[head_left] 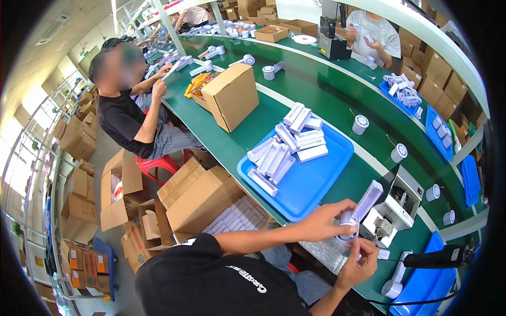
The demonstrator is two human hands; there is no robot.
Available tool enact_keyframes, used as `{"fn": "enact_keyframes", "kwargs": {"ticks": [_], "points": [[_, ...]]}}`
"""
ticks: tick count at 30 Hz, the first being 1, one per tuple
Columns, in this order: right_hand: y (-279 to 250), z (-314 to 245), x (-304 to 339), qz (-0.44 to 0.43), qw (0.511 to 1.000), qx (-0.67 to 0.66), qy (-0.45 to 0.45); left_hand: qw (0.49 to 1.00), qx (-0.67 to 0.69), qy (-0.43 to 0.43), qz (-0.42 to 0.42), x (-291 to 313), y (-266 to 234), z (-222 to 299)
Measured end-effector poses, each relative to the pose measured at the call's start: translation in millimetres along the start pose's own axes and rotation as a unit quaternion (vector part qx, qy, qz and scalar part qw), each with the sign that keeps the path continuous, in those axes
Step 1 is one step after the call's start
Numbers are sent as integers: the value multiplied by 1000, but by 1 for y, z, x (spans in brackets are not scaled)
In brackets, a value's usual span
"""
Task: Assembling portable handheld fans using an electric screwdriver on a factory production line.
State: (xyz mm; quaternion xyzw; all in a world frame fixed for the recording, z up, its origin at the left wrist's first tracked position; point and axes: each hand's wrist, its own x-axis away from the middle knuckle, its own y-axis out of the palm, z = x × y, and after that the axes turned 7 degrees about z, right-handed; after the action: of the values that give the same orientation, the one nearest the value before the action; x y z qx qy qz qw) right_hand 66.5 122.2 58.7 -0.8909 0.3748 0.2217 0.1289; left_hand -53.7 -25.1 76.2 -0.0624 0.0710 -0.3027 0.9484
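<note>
My left hand (334, 220) is closed around the round head of a white handheld fan (370, 198), whose long handle sticks up and to the right. Just below it my right hand (359, 264) is pinched shut, close under the fan head. A thin strand shows between the fan head and my right fingertips, but what they grip is too small to make out. Right beside the fan stands a white and black benchtop machine (392, 213). To the left, a blue tray (329, 181) carries several white handle shells (274, 158).
Round white fan heads with wires (360, 125) stand along the green conveyor (316, 100). A cardboard box (230, 97) sits beyond the tray. Another fan (392, 287) and a blue tray (429, 279) lie at right. Co-workers sit at left (124, 105) and across (374, 39).
</note>
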Motion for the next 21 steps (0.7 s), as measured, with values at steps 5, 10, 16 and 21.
{"fn": "enact_keyframes", "kwargs": {"ticks": [5, 10, 16, 21], "points": [[12, -17, 6, 20, 936, -239, 260, 965, 244, -29, -93, -4, -1, -10], [20, -17, 14, -27, 922, -292, 255, 987, 141, -27, -73, 3, -1, 20], [26, -4, 15, -52, 911, -339, 230, 996, 43, 13, -72, -15, -15, 20], [29, 16, 26, -63, 905, -296, 298, 993, -93, 1, -74, -45, -47, 43]]}}
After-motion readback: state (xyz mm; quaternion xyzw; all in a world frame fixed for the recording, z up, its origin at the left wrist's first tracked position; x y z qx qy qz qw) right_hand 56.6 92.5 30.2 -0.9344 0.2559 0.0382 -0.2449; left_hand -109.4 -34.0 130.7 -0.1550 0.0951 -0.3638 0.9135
